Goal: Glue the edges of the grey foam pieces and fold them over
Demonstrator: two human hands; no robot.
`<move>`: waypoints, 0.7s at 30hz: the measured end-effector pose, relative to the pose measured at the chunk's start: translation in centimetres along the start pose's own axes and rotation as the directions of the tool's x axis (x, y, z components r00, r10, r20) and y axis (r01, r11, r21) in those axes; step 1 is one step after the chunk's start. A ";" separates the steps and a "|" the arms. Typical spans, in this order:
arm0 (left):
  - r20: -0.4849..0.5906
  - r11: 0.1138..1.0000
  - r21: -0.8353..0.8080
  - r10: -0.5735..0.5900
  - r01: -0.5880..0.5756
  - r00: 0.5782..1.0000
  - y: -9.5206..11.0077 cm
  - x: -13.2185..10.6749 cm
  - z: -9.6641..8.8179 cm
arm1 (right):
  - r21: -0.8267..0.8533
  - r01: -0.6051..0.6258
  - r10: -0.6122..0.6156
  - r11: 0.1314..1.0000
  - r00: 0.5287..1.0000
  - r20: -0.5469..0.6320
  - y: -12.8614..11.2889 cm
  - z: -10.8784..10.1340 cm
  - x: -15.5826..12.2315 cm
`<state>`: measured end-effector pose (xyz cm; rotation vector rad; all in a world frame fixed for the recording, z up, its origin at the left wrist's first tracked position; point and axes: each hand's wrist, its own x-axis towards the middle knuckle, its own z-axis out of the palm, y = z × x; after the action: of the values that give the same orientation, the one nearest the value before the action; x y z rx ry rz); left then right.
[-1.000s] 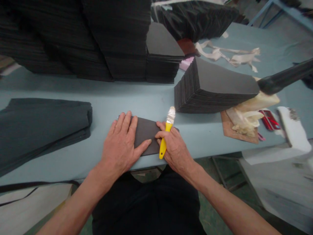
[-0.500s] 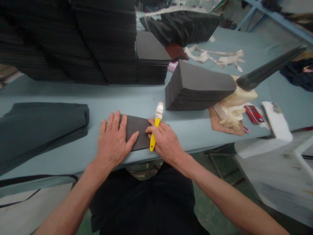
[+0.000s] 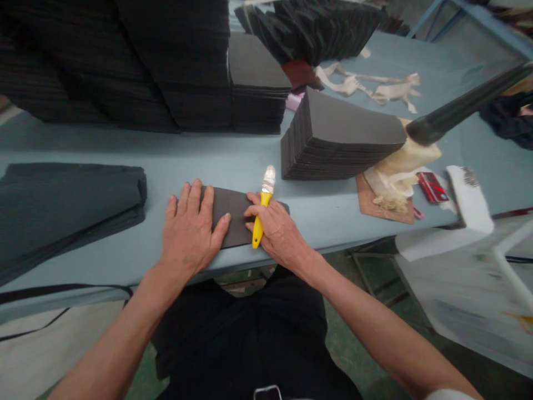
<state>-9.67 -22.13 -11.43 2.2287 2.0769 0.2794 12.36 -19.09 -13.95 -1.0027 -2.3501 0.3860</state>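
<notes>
A dark grey foam piece (image 3: 233, 214) lies flat near the front edge of the blue table (image 3: 125, 244). My left hand (image 3: 187, 233) presses flat on its left half, fingers stretched out and thumb on the sheet. My right hand (image 3: 277, 230) rests on the right end of the piece, fingers closed round the yellow handle of a brush (image 3: 261, 214). The brush's whitish bristles point away from me, past the far edge of the piece.
A stack of cut grey pieces (image 3: 345, 136) stands to the right, beside a brown board with whitish glue lumps (image 3: 385, 200). Tall black stacks (image 3: 137, 61) line the back. Folded dark sheets (image 3: 62, 205) lie at the left. A black handle (image 3: 466, 105) juts in from the right.
Both hands stay on the piece in the same grip; the view has shifted so everything sits slightly further left and higher in the picture.
</notes>
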 end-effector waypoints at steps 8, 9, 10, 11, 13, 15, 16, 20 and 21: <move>0.018 1.000 0.005 -0.012 0.012 1.000 -0.4 0.1 0.1 | 0.025 0.032 -0.031 0.999 0.998 -0.047 0.4 -0.1 -0.6; 0.022 1.000 0.008 -0.010 0.010 1.000 -0.5 0.1 0.1 | 0.026 0.025 -0.024 0.999 0.999 -0.043 0.4 0.0 -0.5; 0.029 1.000 0.013 -0.007 0.007 1.000 -0.6 0.1 0.1 | 0.030 0.017 -0.016 0.999 0.999 -0.039 0.4 0.0 -0.5; 0.031 1.000 0.024 -0.005 0.004 1.000 -0.7 0.1 0.0 | 0.035 0.010 -0.009 0.999 0.999 -0.039 0.4 0.1 -0.5; 0.013 0.997 0.071 -0.004 0.003 1.000 -0.4 0.0 -0.2 | 0.042 0.011 -0.009 0.999 0.999 -0.049 0.4 0.4 -0.5; -0.031 0.990 0.138 0.016 -0.011 0.999 0.2 -0.2 -0.5 | 0.040 0.023 -0.021 0.999 0.998 -0.056 0.5 0.5 -0.4; -0.055 0.985 0.167 0.044 -0.034 0.998 0.6 -0.2 -0.6 | 0.034 0.030 -0.028 0.999 0.998 -0.055 0.6 0.6 -0.4; -0.149 0.938 0.220 0.304 -0.269 0.941 1.8 -0.6 0.2 | -0.021 0.043 -0.044 0.999 0.998 -0.037 0.4 0.5 -0.4; -0.182 0.912 0.230 0.384 -0.340 0.905 1.9 -0.8 0.8 | -0.038 0.045 -0.047 0.998 0.998 -0.044 0.3 0.4 -0.4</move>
<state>-7.73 -22.97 -11.89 2.8251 1.8330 0.3836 12.51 -19.17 -14.57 -0.9628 -2.3439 0.3001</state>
